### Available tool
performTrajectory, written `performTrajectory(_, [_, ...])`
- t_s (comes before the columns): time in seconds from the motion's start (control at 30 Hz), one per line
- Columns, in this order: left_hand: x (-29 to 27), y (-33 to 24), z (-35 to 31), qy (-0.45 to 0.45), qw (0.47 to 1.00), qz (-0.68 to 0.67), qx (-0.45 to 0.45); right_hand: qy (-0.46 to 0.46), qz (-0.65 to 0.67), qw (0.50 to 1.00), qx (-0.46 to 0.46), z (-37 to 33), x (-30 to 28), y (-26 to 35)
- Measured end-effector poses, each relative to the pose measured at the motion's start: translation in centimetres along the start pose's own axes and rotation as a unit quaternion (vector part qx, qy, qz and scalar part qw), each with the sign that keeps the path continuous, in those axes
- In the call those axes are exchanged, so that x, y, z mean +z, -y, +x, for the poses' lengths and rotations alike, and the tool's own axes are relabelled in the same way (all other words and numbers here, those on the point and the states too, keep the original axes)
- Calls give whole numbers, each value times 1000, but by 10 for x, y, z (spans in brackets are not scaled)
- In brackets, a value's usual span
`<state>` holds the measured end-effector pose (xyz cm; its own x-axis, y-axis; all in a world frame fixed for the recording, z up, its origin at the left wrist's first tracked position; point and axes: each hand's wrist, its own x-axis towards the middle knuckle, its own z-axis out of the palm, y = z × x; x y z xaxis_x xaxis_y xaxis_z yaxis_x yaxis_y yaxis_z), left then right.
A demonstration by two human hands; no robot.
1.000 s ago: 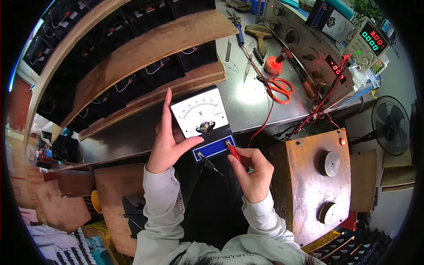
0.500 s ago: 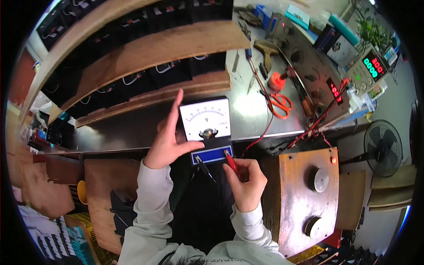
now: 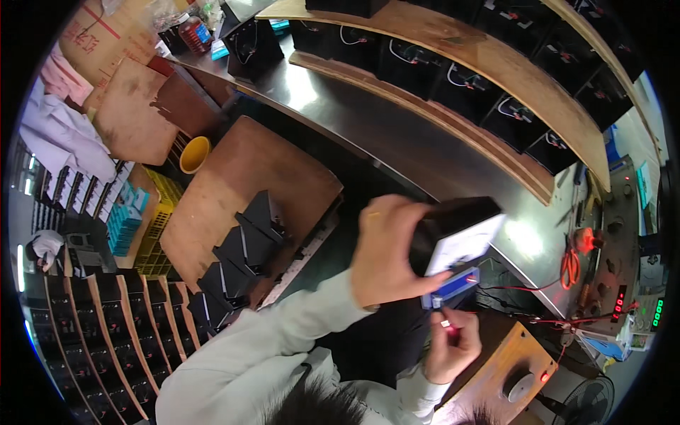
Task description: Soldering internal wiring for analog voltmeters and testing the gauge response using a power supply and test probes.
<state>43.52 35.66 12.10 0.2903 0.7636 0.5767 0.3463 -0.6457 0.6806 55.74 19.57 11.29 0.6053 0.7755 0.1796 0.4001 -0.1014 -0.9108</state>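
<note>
My left hand (image 3: 386, 248) is closed around the black housing of an analog panel meter (image 3: 464, 244), which is tilted so its white dial faces away to the right. The thumb lies along the dial's lower edge. A blue terminal strip (image 3: 457, 285) with a pale border sits just beneath the meter. My right hand (image 3: 453, 347) is below the strip, thumb and fingers pinched on a small test clip (image 3: 446, 324). Red shows between those fingertips, though blur and the fingers hide most of the clip. A little red also shows at the strip's right terminal.
Black meter housings (image 3: 255, 234) lie on a wooden board (image 3: 205, 191) at left. Beyond the metal bench (image 3: 354, 127) stands a wooden shelf (image 3: 453, 42) of black units. Orange-handled scissors (image 3: 569, 270), red leads (image 3: 524, 287) and a lit power supply (image 3: 650, 312) are at right.
The view has swung to the left. The meter has tilted from facing me to facing right, and my left hand has shifted around its housing. My right hand has moved nearer the strip's left terminal.
</note>
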Motion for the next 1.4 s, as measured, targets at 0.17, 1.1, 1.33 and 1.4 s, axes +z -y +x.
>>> performTrajectory(0.17, [-114, 69, -21, -177, 969, 113, -132, 105, -26, 993, -51, -30, 21, -11])
performTrajectory(1.1, [-115, -88, 214, 313, 927, -136, 157, -88, -128, 987, -45, -9, -46, -40])
performTrajectory(1.33, [-57, -96, 477, -53, 864, 377, 328, -42, -122, 982, -135, -18, -32, -26])
performTrajectory(1.4, [-55, -63, 515, 64, 906, 297, 295, -27, -83, 987, -138, -27, -33, -24])
